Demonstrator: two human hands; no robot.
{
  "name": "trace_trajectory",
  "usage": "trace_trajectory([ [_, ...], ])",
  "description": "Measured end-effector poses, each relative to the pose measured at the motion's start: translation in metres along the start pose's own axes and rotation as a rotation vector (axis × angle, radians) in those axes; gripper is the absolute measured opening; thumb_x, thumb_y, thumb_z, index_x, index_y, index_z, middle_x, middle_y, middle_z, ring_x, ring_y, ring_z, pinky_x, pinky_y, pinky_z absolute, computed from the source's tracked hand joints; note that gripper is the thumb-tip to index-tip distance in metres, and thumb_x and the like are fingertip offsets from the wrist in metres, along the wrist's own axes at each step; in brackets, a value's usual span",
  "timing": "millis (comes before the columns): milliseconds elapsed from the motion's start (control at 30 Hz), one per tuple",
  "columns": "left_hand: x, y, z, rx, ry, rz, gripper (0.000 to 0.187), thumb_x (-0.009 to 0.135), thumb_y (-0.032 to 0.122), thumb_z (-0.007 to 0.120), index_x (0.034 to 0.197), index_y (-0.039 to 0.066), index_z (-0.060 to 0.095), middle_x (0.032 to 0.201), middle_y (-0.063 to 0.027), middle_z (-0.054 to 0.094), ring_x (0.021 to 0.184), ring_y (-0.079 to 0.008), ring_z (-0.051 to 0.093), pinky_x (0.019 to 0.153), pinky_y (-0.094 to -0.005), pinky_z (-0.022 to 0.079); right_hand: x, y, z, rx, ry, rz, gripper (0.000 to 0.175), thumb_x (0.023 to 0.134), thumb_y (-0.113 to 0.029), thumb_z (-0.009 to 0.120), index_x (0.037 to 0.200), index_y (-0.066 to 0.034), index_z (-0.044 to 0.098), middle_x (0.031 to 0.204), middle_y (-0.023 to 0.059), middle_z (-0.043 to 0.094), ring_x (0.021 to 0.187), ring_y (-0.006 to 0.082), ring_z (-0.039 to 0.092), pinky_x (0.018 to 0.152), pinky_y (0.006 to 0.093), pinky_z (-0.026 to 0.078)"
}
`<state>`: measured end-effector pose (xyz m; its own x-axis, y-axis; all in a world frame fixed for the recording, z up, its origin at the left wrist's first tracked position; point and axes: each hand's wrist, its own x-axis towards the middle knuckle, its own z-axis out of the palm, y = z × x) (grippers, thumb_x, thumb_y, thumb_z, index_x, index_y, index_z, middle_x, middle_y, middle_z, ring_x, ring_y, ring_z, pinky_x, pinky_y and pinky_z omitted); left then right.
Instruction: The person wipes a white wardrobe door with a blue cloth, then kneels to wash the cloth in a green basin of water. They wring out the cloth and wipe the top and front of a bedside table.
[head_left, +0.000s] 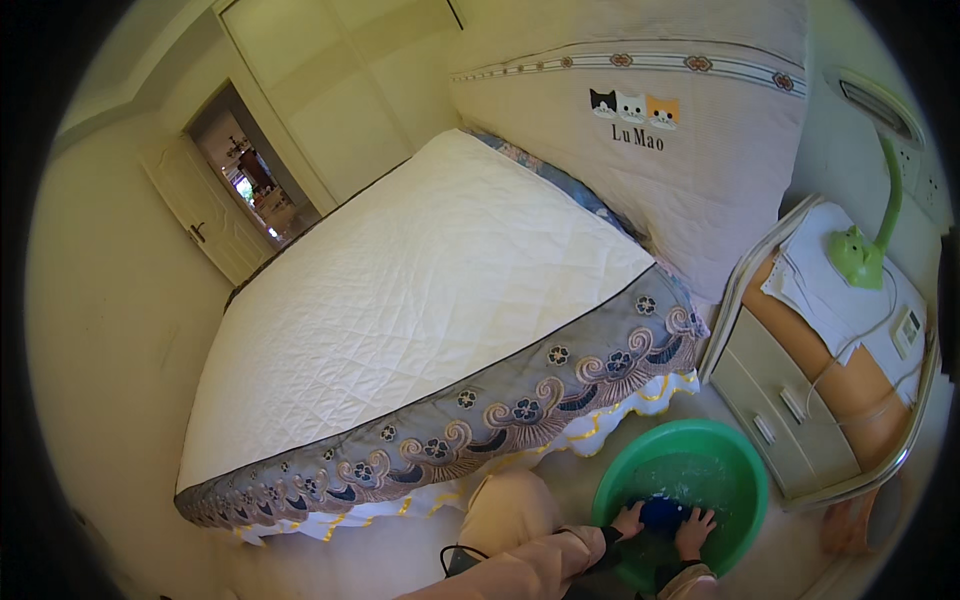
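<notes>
A round green plastic basin (752, 457) with water in it stands on the floor at the lower right. In the water, a dark blue cloth (663, 514) is bunched between my two hands. My left hand (630, 520) grips its left side, fingers pointing inward. My right hand (695, 533) holds the right side with its fingers somewhat spread. The fingertips are partly lost against the dark cloth and the water. Dark cuffs and beige sleeves show at both wrists.
Left of the basin is my bent knee (510, 506). A bed with a white quilted cover (405, 285) and an embroidered skirt (525, 409) fills the middle. On the right, a nightstand (780, 405) carries a green lamp (857, 259) and cable. A door (202, 214) stands ajar at the far left.
</notes>
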<state>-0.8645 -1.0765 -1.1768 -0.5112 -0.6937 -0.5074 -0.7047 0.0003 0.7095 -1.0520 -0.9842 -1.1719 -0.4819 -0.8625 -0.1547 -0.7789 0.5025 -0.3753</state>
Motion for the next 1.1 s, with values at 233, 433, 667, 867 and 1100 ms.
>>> trace_trajectory([
  [233, -0.005, 0.014, -0.004, -0.006, -0.005, -0.04, 0.071, 0.084, 0.017, 0.067, 0.145, 0.007, 0.031, 0.126, -0.0354, 0.049, 0.117, -0.0479, 0.05, 0.101, -0.048, 0.041, 0.002, 0.008, 0.011, -0.051, -0.061, 0.051, 0.06, 0.079, -0.015, 0.066, 0.133, -0.005, 0.044, 0.139, 0.0306, 0.033, 0.127, 0.0516, 0.031, 0.108, 0.0587, 0.024],
  [433, -0.002, 0.007, 0.006, 0.002, -0.007, -0.059, 0.068, 0.085, 0.016, 0.065, 0.144, 0.008, 0.032, 0.128, -0.036, 0.048, 0.118, -0.049, 0.048, 0.101, -0.0485, 0.041, -0.002, 0.005, 0.007, -0.067, -0.038, 0.028, 0.06, 0.079, -0.017, 0.067, 0.133, -0.0045, 0.043, 0.139, 0.0299, 0.033, 0.127, 0.0509, 0.03, 0.109, 0.0577, 0.023],
  [667, 0.0, 0.002, 0.012, 0.004, 0.055, -0.005, 0.069, 0.083, 0.016, 0.067, 0.143, 0.009, 0.032, 0.123, -0.0367, 0.049, 0.114, -0.0525, 0.048, 0.097, -0.0508, 0.042, -0.004, -0.005, -0.004, -0.024, -0.063, 0.122, 0.061, 0.081, -0.017, 0.068, 0.135, -0.0038, 0.042, 0.14, 0.0317, 0.032, 0.13, 0.0508, 0.028, 0.109, 0.059, 0.022],
  [867, -0.007, 0.009, 0.007, -0.045, -0.004, -0.029, 0.073, 0.081, 0.017, 0.069, 0.143, 0.009, 0.031, 0.122, -0.0369, 0.049, 0.11, -0.0533, 0.05, 0.095, -0.0516, 0.043, -0.007, -0.006, 0.001, -0.039, -0.027, 0.092, 0.064, 0.08, -0.016, 0.068, 0.137, -0.0033, 0.039, 0.14, 0.0327, 0.032, 0.131, 0.0512, 0.027, 0.11, 0.059, 0.02],
  [1100, -0.005, 0.005, 0.013, 0.022, 0.076, 0.037, 0.071, 0.079, 0.018, 0.071, 0.14, 0.009, 0.036, 0.118, -0.0361, 0.052, 0.108, -0.0514, 0.053, 0.093, -0.0516, 0.044, -0.003, -0.01, -0.009, 0.068, -0.105, 0.182, 0.062, 0.081, -0.013, 0.065, 0.138, -0.0079, 0.041, 0.141, 0.0306, 0.031, 0.126, 0.0539, 0.03, 0.108, 0.0587, 0.026],
])
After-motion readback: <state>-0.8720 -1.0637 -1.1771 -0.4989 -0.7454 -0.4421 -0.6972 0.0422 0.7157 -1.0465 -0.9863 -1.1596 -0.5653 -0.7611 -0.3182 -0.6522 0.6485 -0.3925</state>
